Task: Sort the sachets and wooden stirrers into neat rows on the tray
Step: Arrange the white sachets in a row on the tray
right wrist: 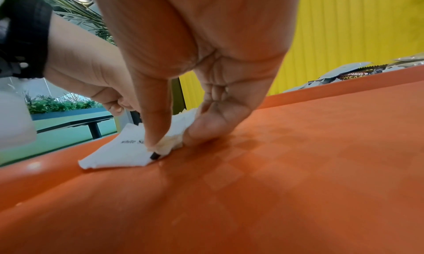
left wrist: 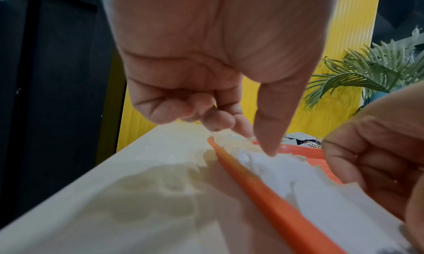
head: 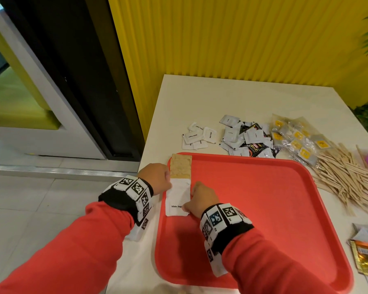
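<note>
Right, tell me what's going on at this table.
A person in red sleeves is lining sachets up along the left edge of a red plastic tray. A row of white paper sugar sachets lies there, with flat brown paper sachets at its far end. The left hand rests its thumb on the white row; the right hand pinches its near end. Loose sachet piles and a heap of thin wooden stirrers wait unsorted on the cream table beside and beyond the tray.

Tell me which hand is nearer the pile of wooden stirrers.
Right. The right hand touches the sachet row on the side facing the wooden stirrers, bare tray between them; the left hand is beyond that row, at the tray's left edge.
</note>
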Demonstrator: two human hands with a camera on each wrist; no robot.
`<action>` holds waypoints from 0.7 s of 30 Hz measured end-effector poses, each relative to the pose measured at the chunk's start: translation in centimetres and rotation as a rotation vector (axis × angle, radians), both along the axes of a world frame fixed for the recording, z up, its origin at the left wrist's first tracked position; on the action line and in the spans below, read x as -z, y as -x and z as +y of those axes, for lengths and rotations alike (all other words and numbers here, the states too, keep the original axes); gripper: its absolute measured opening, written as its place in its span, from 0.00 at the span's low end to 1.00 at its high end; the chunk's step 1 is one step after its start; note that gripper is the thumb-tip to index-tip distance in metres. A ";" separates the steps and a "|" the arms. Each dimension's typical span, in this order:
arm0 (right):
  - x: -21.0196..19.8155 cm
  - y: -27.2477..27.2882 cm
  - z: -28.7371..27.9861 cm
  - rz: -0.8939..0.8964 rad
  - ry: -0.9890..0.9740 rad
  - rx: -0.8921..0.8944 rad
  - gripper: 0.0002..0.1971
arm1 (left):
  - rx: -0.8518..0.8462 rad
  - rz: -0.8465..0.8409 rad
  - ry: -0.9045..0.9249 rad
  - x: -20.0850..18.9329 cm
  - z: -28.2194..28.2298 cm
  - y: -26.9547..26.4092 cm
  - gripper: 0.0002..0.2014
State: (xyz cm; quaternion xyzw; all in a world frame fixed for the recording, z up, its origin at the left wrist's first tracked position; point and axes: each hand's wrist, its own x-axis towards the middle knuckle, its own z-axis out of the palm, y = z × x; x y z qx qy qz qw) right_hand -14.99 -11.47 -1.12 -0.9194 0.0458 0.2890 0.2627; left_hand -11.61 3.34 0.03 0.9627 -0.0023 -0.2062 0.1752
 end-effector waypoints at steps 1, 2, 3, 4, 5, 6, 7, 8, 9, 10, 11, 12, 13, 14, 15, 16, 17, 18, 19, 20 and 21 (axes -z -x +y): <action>0.0 0.0 -0.1 -0.005 0.005 -0.012 0.20 | 0.023 0.021 -0.017 0.0 0.0 0.1 0.06; 0.0 0.0 -0.1 -0.007 0.011 -0.030 0.20 | 0.042 0.048 -0.032 0.0 0.0 0.2 0.06; 0.0 0.0 -0.1 -0.006 0.019 -0.054 0.21 | 0.059 0.068 -0.043 0.0 0.0 0.3 0.05; -0.1 0.0 0.0 -0.001 0.027 -0.081 0.22 | 0.069 0.082 -0.051 0.0 -0.1 0.4 0.04; -0.1 0.0 0.1 0.002 0.033 -0.108 0.22 | 0.073 0.085 -0.056 0.1 -0.1 0.5 0.02; -0.2 0.1 0.1 -0.001 0.038 -0.130 0.22 | 0.073 0.085 -0.057 0.1 -0.2 0.5 0.01; -0.2 0.1 0.2 -0.007 0.040 -0.147 0.21 | 0.072 0.082 -0.055 0.1 -0.3 0.5 0.02; -0.2 0.1 0.2 -0.014 0.041 -0.160 0.20 | 0.071 0.081 -0.051 0.2 -0.4 0.6 0.03; -0.1 0.1 0.2 -0.019 0.044 -0.168 0.18 | 0.070 0.081 -0.046 0.2 -0.5 0.6 0.03; 0.0 0.1 0.2 -0.020 0.048 -0.176 0.18 | 0.068 0.083 -0.040 0.2 -0.5 0.6 0.04; 0.0 0.0 0.2 -0.017 0.053 -0.186 0.19 | 0.065 0.086 -0.034 0.2 -0.5 0.6 0.04; 0.1 0.0 0.2 -0.016 0.060 -0.200 0.19 | 0.064 0.086 -0.028 0.2 -0.5 0.6 0.04; 0.1 -0.1 0.1 -0.015 0.066 -0.212 0.18 | 0.064 0.087 -0.019 0.2 -0.4 0.6 0.04; 0.0 -0.1 -0.1 -0.017 0.075 -0.222 0.16 | 0.065 0.088 -0.008 0.2 -0.4 0.6 0.03; 0.0 -0.2 -0.3 -0.012 0.078 -0.226 0.17 | 0.064 0.087 0.003 0.2 -0.3 0.6 0.03; 0.0 -0.3 -0.6 -0.005 0.076 -0.230 0.18 | 0.064 0.087 0.014 0.1 -0.3 0.6 0.02; 0.0 -0.4 -0.8 0.012 0.074 -0.234 0.20 | 0.066 0.090 0.021 0.1 -0.3 0.7 0.03; -0.1 -0.4 -1.0 0.030 0.073 -0.243 0.22 | 0.069 0.099 0.022 0.1 -0.3 0.8 0.04; -0.2 -0.3 -1.2 0.049 0.074 -0.250 0.22 | 0.076 0.108 0.019 0.1 -0.3 0.9 0.05; -0.2 -0.3 -1.2 0.058 0.080 -0.256 0.23 | 0.088 0.114 0.013 0.1 -0.4 0.9 0.05; -0.1 -0.2 -1.2 0.059 0.089 -0.258 0.23 | 0.103 0.114 -0.001 0.2 -0.5 0.9 0.05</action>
